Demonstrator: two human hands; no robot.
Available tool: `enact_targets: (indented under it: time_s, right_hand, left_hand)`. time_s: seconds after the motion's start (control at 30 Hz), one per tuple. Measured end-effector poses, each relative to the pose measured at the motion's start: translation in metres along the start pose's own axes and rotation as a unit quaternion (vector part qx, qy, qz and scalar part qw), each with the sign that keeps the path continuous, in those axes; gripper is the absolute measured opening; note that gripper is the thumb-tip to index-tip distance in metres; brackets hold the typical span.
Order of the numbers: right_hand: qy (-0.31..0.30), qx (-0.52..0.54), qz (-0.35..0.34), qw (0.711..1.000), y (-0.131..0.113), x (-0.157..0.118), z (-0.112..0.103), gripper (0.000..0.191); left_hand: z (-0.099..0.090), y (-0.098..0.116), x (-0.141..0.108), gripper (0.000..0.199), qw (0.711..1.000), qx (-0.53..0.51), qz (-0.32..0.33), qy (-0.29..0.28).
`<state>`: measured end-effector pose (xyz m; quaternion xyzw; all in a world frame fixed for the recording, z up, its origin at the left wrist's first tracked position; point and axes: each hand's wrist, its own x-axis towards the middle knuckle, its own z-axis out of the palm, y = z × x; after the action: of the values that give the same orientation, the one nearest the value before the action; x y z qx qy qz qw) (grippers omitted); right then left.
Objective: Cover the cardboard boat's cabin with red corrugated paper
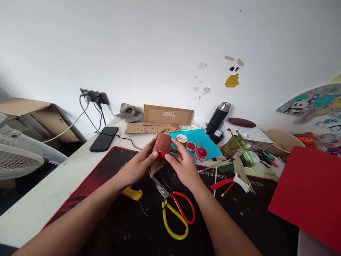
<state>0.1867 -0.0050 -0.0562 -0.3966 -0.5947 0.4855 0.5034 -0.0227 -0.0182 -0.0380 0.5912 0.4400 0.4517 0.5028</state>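
Note:
Between my two hands is a reddish-brown painted cylinder (162, 142), with brown cardboard pieces around its lower part. A small bright red strip (161, 154) lies across its near side. My left hand (142, 161) is closed around the cylinder's left side, its thumb pressed on the strip. My right hand (183, 165) has its thumb at the strip's right end and its fingers curled by the cylinder's right side. Just below lie scissors (170, 202) with one red and one yellow handle. Part of a yellow-handled tool (132, 193) shows beneath my left forearm.
A black desk mat (112, 227) covers the front. Behind are a blue sheet (209, 142) with open red paint jars (200, 153), a black flask (218, 115) and flattened cardboard (168, 114). A phone (103, 138) and a fan (18, 153) are left; a red sheet (306, 192) is right.

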Motion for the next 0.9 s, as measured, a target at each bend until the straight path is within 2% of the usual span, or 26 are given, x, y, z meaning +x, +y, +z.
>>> enact_targets:
  time_s: [0.27,0.37,0.67,0.9]
  right_hand:
    - [0.002,0.0,-0.032,0.999,-0.005,0.0,-0.002,0.069]
    - [0.02,0.005,-0.036,0.999,-0.007,0.001,-0.003,0.064]
    - [0.128,0.026,-0.078,0.988,-0.009,0.006,-0.005,0.04]
    - [0.144,0.033,-0.071,0.986,-0.008,0.007,-0.008,0.04]
  left_hand:
    - [0.0,0.002,0.0,0.095,0.999,0.039,0.006,-0.004]
    - [0.0,0.005,0.0,0.094,0.999,0.037,0.014,-0.008]
    - [0.003,0.014,-0.002,0.092,0.997,-0.053,-0.021,-0.053]
    - [0.004,0.016,-0.001,0.092,0.989,-0.122,-0.072,-0.033]
